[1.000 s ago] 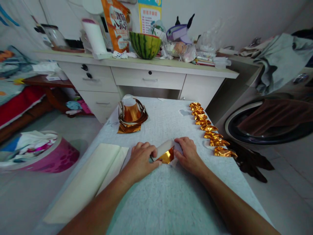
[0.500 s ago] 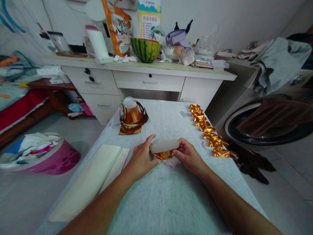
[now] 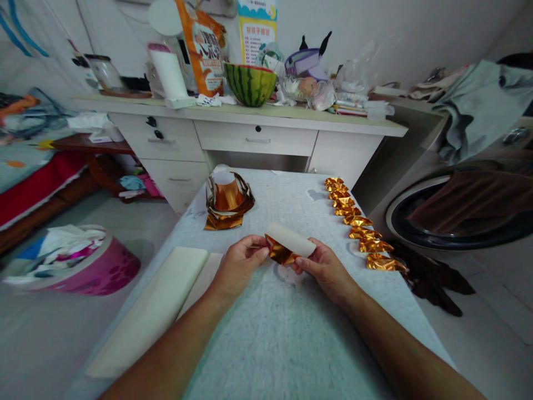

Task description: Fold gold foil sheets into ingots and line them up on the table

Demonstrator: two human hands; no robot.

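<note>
Between my hands, just above the table, is a sheet of gold foil paper (image 3: 283,253), curled into a tube with its white back outward and a gold flap below. My right hand (image 3: 320,264) is closed on its right end, thumb in front. At the left end, my left hand (image 3: 245,258) pinches the corner with thumb and forefinger. Along the table's right edge runs a row of folded gold foil pieces (image 3: 360,221). A stack of curved gold foil sheets (image 3: 229,200) sits at the far left of the table. Left of my left forearm lies a folded cream paper (image 3: 154,311).
A pale cloth covers the table (image 3: 300,344). Behind it stands a white cabinet (image 3: 254,133) bearing a cut watermelon (image 3: 250,84) and an orange packet (image 3: 204,53). A pink basket (image 3: 112,264) is on the floor at left, a washing machine (image 3: 393,208) at right.
My left hand's spread fingers have come together on the paper's left corner. The tube has tilted, its left end raised and its right end lowered. My right hand keeps its hold.
</note>
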